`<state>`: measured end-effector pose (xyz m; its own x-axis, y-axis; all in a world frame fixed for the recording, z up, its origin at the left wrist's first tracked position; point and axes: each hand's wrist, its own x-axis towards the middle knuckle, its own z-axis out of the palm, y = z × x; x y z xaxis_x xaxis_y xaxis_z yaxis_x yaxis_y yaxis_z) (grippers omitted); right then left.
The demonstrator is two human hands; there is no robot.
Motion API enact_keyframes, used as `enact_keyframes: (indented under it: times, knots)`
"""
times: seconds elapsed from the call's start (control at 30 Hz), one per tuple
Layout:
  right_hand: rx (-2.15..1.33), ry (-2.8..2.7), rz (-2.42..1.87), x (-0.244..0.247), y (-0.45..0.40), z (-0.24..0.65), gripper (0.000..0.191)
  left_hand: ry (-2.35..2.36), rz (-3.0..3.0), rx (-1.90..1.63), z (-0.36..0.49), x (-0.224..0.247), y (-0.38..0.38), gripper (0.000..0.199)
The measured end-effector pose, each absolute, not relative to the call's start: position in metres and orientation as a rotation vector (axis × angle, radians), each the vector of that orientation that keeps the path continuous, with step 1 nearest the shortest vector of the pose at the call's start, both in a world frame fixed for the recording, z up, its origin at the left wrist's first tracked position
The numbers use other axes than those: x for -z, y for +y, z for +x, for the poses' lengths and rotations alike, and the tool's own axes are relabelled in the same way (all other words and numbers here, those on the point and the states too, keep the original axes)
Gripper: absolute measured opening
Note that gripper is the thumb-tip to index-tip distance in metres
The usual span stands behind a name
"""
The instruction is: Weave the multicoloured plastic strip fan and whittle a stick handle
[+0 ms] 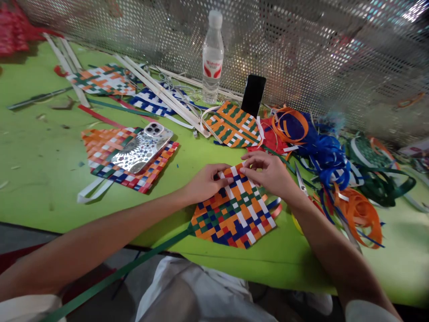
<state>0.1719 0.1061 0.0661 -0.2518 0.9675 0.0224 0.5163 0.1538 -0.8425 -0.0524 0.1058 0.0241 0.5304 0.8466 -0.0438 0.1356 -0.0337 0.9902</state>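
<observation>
- Pinching, head view: my left hand (205, 182) has the multicoloured woven piece (236, 214) by its upper-left edge, thumb on front
- My right hand (266, 173) at its top corner, fingers curled; cannot tell if they grip
- Piece over green table's (187, 147) near side, green strip (140, 263) trailing from its left corner
- Scissors (300, 180) beside my right forearm

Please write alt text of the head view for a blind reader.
The left hand holds a colourful woven piece by its far edge over a green table; the right hand touches that edge. Beyond are a bottle and a black phone; coloured strips lie at right.
</observation>
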Motion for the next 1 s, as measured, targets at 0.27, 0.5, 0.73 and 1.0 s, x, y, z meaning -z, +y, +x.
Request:
enact_keyframes:
  times: [0.27, 0.5, 0.73, 1.0]
  knots:
    - [-1.057, -2.034, -1.409, -0.075, 0.105, 0.172, 0.019, 0.935, 1.633, -0.618, -0.053, -0.026, 0.105, 0.024]
    - [-0.963, -1.901, -1.533, -0.072, 0.103, 0.169, 0.030, 0.911, 1.633, -0.641, -0.052, -0.028, 0.103, 0.028]
    - [-1.352, -1.929, -1.505, -0.091, 0.113, 0.192, 0.037, 0.880, 1.510, -0.690, -0.052, -0.031, 0.101, 0.030]
    - [-1.314, -1.942, -1.549, -0.086, 0.114, 0.188, 0.042, 0.886, 1.470, -0.694, -0.053, -0.030, 0.102, 0.030]
